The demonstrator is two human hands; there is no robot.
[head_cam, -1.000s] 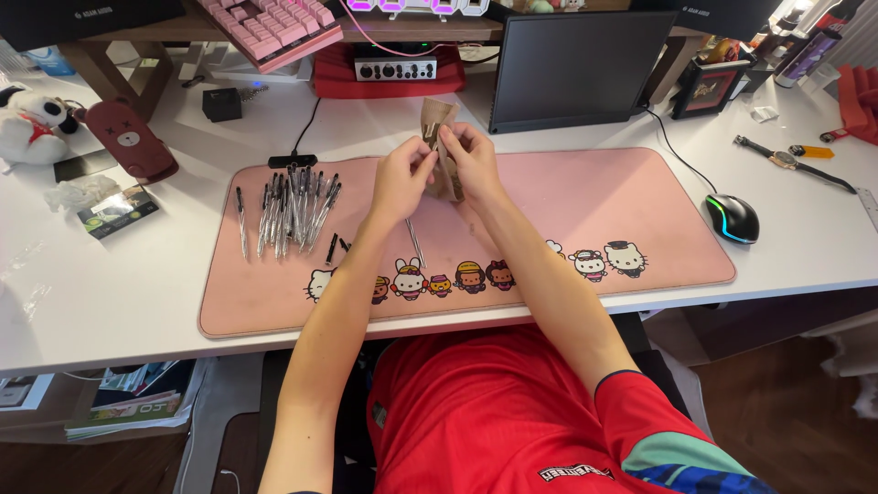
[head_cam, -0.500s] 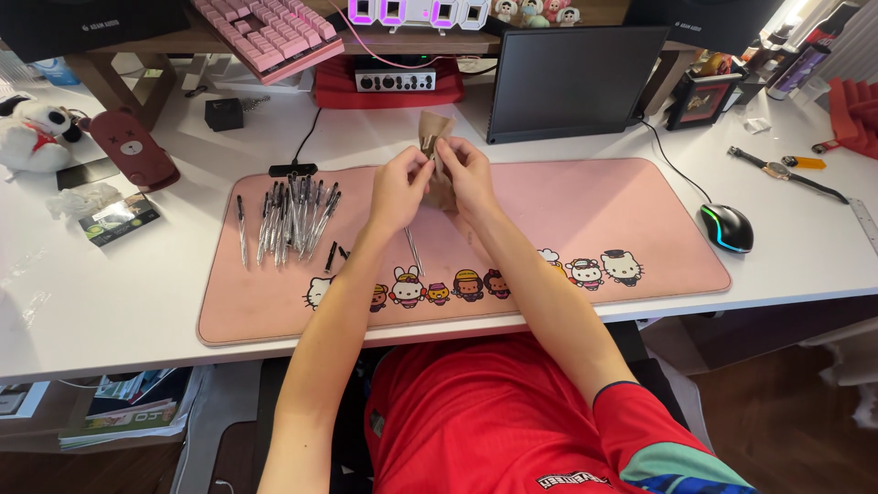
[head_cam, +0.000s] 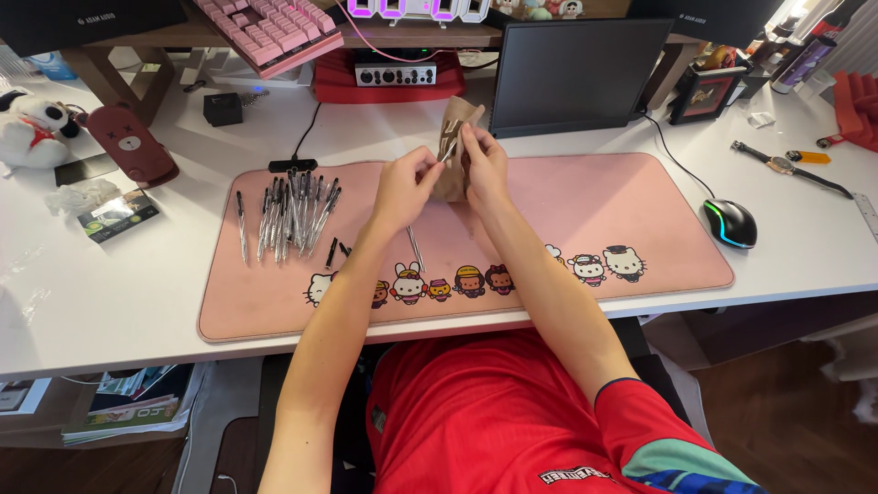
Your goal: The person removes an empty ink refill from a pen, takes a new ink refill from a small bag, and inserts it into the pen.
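Over the middle of a pink desk mat, my right hand grips a small brown paper bag held upright. My left hand pinches a thin pen-like piece at the bag's open side. Several clear-barrelled pens lie in a loose row on the mat's left part. One more pen lies on the mat just below my hands.
A dark monitor stands behind the mat, a black mouse to its right. A pink keyboard and a red audio box sit at the back. A maroon case, a plush toy and a wristwatch lie at the sides.
Both hands have stayed at the bag. My left hand has drawn slightly left of it, pinching a thin piece at its opening. The camera view has shifted a little.
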